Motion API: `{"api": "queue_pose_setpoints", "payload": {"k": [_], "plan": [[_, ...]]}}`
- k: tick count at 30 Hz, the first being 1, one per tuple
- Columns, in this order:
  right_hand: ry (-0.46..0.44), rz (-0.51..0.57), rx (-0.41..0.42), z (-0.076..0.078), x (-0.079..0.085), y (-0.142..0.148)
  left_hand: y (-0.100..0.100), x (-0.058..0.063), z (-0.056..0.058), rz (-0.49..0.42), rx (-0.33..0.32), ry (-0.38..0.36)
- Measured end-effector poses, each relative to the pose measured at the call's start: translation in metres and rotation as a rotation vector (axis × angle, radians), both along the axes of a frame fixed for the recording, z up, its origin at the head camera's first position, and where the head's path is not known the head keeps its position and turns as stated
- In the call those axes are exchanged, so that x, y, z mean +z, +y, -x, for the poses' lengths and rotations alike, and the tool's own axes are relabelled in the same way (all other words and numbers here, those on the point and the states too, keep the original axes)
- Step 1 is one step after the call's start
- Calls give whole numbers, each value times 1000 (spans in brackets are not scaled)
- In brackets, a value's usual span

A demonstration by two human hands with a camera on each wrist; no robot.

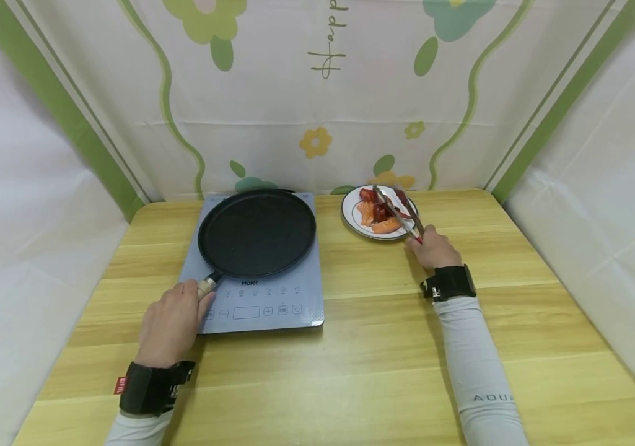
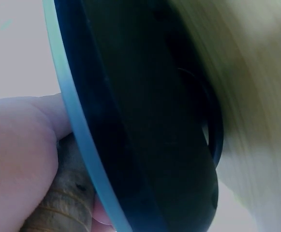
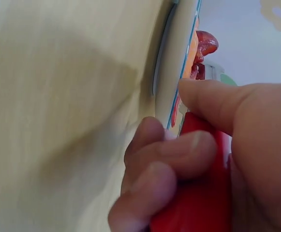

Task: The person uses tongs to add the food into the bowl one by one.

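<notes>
My left hand grips the handle of a flat black frying pan, which sits on a grey induction cooker. In the left wrist view the handle looks brown and wood-like beneath the fingers. My right hand holds metal tongs by their red grip. The tongs' arms stand spread over a white plate with a dark rim. On that plate lie orange salmon-like pieces and dark red pieces, the tongs' tips right among them.
A wooden table carries everything. Behind it hangs a white cloth printed with flowers, and more white cloth walls off both sides. The cooker's touch panel faces the front edge.
</notes>
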State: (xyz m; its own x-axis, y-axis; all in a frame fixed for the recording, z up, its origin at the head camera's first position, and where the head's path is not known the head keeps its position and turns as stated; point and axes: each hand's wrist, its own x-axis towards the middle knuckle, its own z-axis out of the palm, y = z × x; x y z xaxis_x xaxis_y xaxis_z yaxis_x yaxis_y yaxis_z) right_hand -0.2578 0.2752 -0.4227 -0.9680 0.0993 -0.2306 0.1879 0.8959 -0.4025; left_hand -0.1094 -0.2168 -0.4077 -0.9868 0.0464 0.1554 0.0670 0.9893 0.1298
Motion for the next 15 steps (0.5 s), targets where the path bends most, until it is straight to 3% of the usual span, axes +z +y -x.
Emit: {"api": "queue_pose_setpoints", "payload": {"k": [15], "plan": [[136,-29,-24,-3,5,3,-1,0,0,-9,-4,9]]}}
